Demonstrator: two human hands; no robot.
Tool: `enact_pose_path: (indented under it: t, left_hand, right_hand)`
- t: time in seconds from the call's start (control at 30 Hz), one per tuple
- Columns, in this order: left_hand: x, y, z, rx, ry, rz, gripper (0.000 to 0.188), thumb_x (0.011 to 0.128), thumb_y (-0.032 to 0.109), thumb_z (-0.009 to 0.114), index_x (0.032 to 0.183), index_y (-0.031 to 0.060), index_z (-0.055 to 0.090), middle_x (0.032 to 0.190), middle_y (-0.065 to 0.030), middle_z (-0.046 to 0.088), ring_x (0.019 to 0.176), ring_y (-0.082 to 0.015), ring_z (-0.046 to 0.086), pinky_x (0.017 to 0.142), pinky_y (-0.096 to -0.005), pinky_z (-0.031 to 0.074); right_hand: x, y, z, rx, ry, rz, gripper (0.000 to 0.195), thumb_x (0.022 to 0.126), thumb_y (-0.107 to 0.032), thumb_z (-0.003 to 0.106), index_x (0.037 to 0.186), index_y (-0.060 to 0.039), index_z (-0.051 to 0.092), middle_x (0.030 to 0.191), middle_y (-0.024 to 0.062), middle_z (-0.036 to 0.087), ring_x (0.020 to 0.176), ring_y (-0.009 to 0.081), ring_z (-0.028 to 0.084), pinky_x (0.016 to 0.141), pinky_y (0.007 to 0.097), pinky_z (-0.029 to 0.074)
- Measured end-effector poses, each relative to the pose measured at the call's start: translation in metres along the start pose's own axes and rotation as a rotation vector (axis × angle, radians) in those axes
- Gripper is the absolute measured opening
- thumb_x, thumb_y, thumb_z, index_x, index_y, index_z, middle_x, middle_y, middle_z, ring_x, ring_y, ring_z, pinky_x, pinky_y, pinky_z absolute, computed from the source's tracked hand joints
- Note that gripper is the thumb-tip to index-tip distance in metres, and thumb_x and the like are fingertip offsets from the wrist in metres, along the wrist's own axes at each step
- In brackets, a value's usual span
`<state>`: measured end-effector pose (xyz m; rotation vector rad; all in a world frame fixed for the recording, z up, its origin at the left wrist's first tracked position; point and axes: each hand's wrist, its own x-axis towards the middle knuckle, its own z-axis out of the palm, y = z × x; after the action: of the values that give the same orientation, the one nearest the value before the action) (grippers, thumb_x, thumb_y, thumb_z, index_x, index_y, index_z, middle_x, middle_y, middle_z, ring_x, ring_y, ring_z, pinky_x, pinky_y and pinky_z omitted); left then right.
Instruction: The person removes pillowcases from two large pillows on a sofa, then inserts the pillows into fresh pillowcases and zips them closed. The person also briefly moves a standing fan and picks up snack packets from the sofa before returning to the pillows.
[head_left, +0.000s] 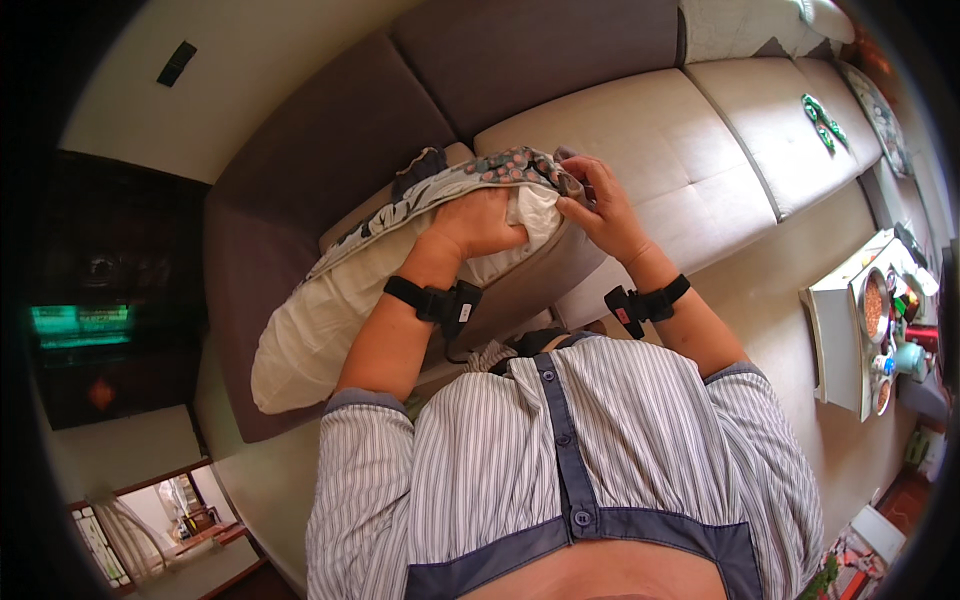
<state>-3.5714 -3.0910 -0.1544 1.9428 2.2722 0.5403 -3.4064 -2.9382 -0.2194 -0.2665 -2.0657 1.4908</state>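
Observation:
A white pillow (330, 322) lies slantwise on the couch in front of me, partly inside a patterned pillow cover (420, 196) with grey leaves and orange-pink spots. My left hand (480, 223) grips the pillow near its right end, thumb showing on the white cloth. The cover's edge hides the fingers of that hand. At the cover's right corner, my right hand (604, 202) has bunched fabric between thumb and fingers. The cover's open edge runs along the pillow's upper side.
The sectional couch (615, 124) has a dark backrest (525, 60). A green shiny item (823, 124) rests on its far right seat. At right, a white table (840, 322) bears a bowl (872, 306) and several containers. A dark cabinet (127, 262) stands left.

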Motion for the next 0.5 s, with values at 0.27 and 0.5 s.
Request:
enact_pose_path:
  t: [0.27,0.5]
  left_hand:
    - [0.026,0.014,-0.010,0.080,-0.249,0.142,0.059,0.075,0.014,0.068,0.133,0.0080,0.055,0.138,-0.0179,0.054,0.129,-0.0340,0.049,0.110,-0.0416,0.039]
    - [0.039,0.005,-0.004,-0.307,-0.491,0.166,0.054,0.073,0.022,0.070,0.124,0.0049,0.060,0.122,-0.0210,0.062,0.116,-0.0352,0.057,0.101,-0.0406,0.043]
  right_hand:
    - [0.001,0.028,0.000,-0.367,0.385,-0.036,0.080,0.080,-0.038,0.074,0.143,-0.0029,0.041,0.138,0.0210,0.044,0.133,0.0364,0.035,0.112,0.0446,0.030]
    - [0.026,0.036,0.006,-0.037,0.615,0.233,0.038,0.089,-0.036,0.074,0.083,-0.0052,0.052,0.069,0.0017,0.053,0.065,0.0113,0.046,0.058,0.0289,0.042]
